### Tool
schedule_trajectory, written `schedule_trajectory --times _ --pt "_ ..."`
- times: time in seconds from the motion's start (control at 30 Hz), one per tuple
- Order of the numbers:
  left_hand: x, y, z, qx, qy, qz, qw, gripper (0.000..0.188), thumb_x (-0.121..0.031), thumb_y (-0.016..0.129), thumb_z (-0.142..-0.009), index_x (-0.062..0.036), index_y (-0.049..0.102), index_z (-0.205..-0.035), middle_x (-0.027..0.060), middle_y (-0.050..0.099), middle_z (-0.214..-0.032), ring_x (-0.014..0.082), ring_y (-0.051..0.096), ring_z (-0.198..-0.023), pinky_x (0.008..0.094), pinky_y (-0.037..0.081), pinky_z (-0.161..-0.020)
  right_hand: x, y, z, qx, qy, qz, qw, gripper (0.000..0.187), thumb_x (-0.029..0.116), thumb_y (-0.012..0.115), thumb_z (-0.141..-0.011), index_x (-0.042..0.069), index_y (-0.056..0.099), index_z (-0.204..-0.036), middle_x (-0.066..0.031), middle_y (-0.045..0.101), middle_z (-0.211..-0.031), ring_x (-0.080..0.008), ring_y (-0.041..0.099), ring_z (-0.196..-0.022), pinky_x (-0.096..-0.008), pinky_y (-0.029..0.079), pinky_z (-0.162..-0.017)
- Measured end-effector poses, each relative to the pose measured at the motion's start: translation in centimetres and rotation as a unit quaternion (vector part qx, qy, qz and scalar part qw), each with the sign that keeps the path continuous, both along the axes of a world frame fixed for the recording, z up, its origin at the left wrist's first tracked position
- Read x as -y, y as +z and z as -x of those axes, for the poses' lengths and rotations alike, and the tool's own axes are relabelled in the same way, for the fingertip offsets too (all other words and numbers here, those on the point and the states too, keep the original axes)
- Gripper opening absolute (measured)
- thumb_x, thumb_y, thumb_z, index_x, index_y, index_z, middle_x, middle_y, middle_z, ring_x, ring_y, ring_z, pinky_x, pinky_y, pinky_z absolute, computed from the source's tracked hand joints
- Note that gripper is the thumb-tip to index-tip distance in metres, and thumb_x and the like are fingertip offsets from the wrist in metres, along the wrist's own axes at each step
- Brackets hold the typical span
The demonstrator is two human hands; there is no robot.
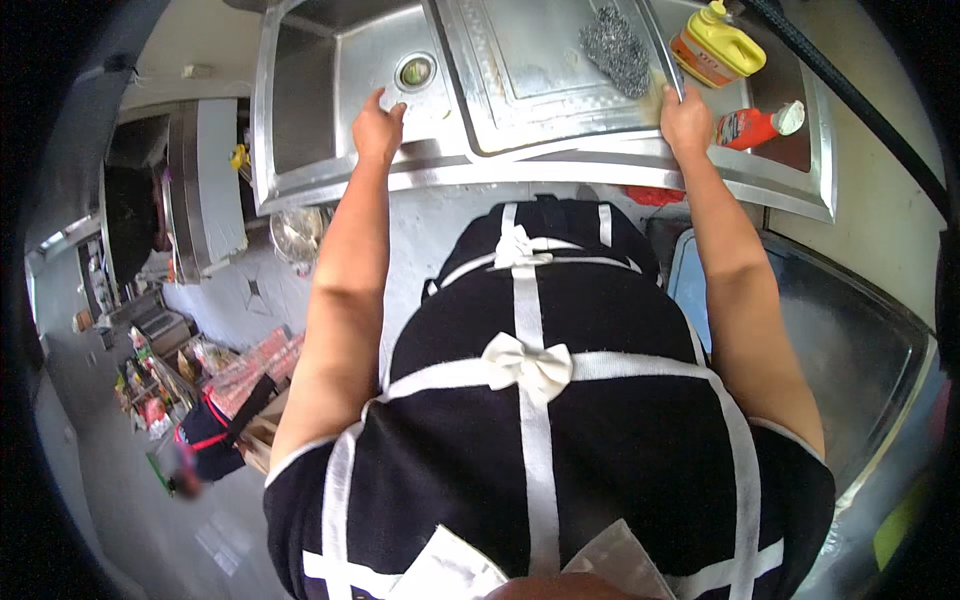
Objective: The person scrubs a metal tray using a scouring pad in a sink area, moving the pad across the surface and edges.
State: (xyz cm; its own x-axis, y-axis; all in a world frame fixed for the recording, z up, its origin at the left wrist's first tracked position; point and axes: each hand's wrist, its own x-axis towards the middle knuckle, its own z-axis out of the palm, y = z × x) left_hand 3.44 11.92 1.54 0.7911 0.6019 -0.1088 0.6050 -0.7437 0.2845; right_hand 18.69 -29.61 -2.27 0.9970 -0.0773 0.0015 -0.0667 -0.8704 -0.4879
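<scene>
A rectangular stainless steel tray (pixel 530 125) lies over the right side of the metal sink (pixel 560 176). My right hand (pixel 687 122) is closed round the tray's right rim, with the thumb on top and the other fingers mostly hidden. On the tray, close to that rim, sits a grey steel wool scourer (pixel 616 52). My left hand (pixel 377 128) hovers at the front of the left basin (pixel 305 115), thumb and forefinger apart, holding nothing. Beyond it is the round drain (pixel 416 71). Right of my right hand, a red bottle (pixel 745 129) with a whitish cap lies tilted.
A yellow jug (pixel 718 48) stands behind the red bottle. A black hose (pixel 850 100) crosses the upper right. Along my right side is a dark metal-edged surface (pixel 830 330). A person in dark clothes (pixel 215 440) is at lower left, near piled packages (pixel 255 370).
</scene>
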Motion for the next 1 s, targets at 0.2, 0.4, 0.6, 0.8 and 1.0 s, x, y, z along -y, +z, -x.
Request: schedule_trajectory --times 0.2,0.4,0.6,0.8,1.0 --pt "4.1 -2.9 -0.7 0.184 -0.018 0.167 0.968 0.049 -0.022 0.062 -0.083 0.0048 0.051 -0.123 0.0152 0.066 -0.094 0.0246 0.063 -0.087 0.0341 0.048 -0.081 -0.2 -0.1 -0.3 -0.004 -0.004 0.012 1.0 0.036 0.039 0.054 -0.085 0.004 0.061 -0.094 -0.0246 0.065 -0.084 -0.0434 0.063 -0.081 -0.0521 0.048 -0.074" --pt "9.7 -2.3 -0.4 0.138 -0.001 0.151 0.979 0.042 -0.031 0.054 -0.088 0.0008 0.057 -0.117 0.0208 0.067 -0.086 0.035 0.064 -0.084 0.0399 0.049 -0.078 -0.3 -0.3 -0.4 -0.002 0.015 0.009 1.0 0.037 0.038 0.054 -0.085 0.005 0.06 -0.099 -0.0246 0.065 -0.084 -0.0437 0.063 -0.081 -0.0519 0.048 -0.075" --pt "10.7 -3.3 0.8 0.183 0.006 0.134 0.974 0.041 -0.03 0.05 -0.09 0.0016 0.057 -0.115 0.0225 0.066 -0.086 0.0393 0.063 -0.082 0.0445 0.049 -0.077 -2.3 2.2 -1.6 0.193 0.145 -0.08 0.967 0.051 0.031 0.065 -0.079 0.004 0.051 -0.12 -0.0185 0.048 -0.126 -0.0355 0.042 -0.118 -0.0428 0.033 -0.101" --pt "12.0 -0.2 2.3 0.132 -0.013 0.221 0.966 0.064 -0.023 0.056 -0.077 -0.0028 0.036 -0.134 0.0174 0.062 -0.081 0.0357 0.062 -0.078 0.0438 0.048 -0.075 -10.8 5.3 -2.0 0.092 0.24 -0.04 0.966 0.063 0.035 0.068 -0.076 0.01 0.047 -0.129 -0.0163 0.051 -0.126 -0.0329 0.047 -0.117 -0.0417 0.036 -0.1" --pt "13.5 -0.7 4.5 0.2 -0.041 0.144 0.968 0.069 -0.019 0.06 -0.074 -0.0015 0.034 -0.136 0.0221 0.058 -0.091 0.0385 0.058 -0.087 0.0462 0.044 -0.08 -14.2 6.6 1.3 -0.053 0.41 0.075 0.907 0.059 0.029 0.068 -0.075 0.012 0.049 -0.128 -0.014 0.059 -0.118 -0.0275 0.052 -0.113 -0.0404 0.037 -0.096"
